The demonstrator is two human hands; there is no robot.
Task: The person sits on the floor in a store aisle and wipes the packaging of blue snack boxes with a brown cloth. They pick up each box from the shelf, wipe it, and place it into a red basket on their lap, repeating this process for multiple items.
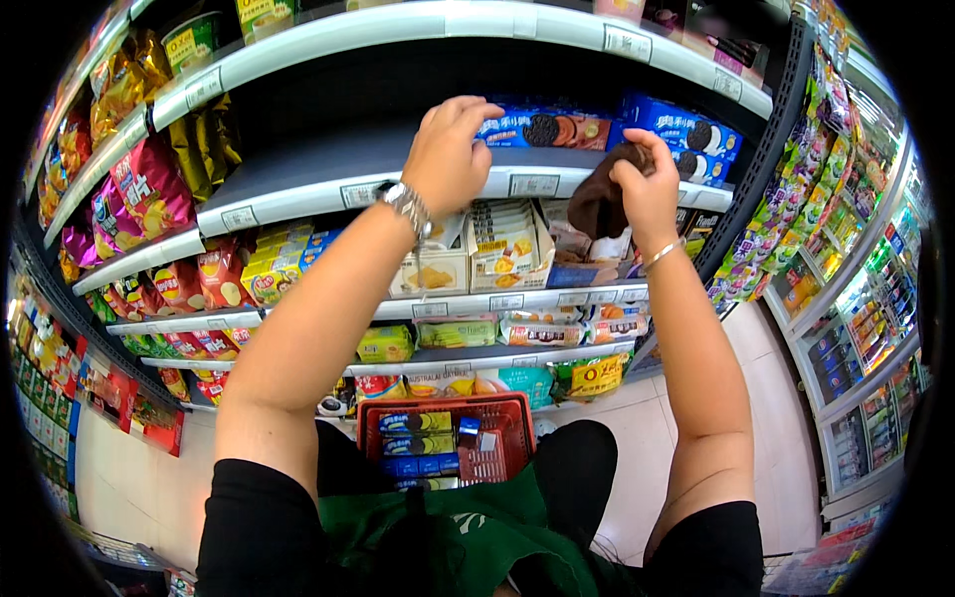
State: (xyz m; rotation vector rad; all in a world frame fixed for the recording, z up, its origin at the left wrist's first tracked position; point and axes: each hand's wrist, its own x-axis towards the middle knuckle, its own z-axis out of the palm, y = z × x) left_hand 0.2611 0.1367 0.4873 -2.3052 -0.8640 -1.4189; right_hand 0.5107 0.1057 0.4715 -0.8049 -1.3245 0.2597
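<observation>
My left hand (446,153), with a metal watch at the wrist, reaches to the upper shelf (321,164). Its fingers and thumb are at the left end of a blue Oreo cookie box (522,128); whether they grip it is unclear. A dark brown cloth (600,198) is pinched in my right hand (647,183) and hangs before the shelf's front edge. Behind that hand, more blue Oreo boxes (690,130) are stacked at the shelf's right end. A red plastic basket (531,425) holding several cookie packs (418,445) stands low in front of me.
Below are boxed snacks (509,246) and wrapped packs (455,332). Chip bags (153,186) fill the left shelves. A dark perforated upright (761,149) bounds the right side, with hanging candy packets (798,194) beyond it. Drink shelves (858,321) stand across the tiled floor (768,388).
</observation>
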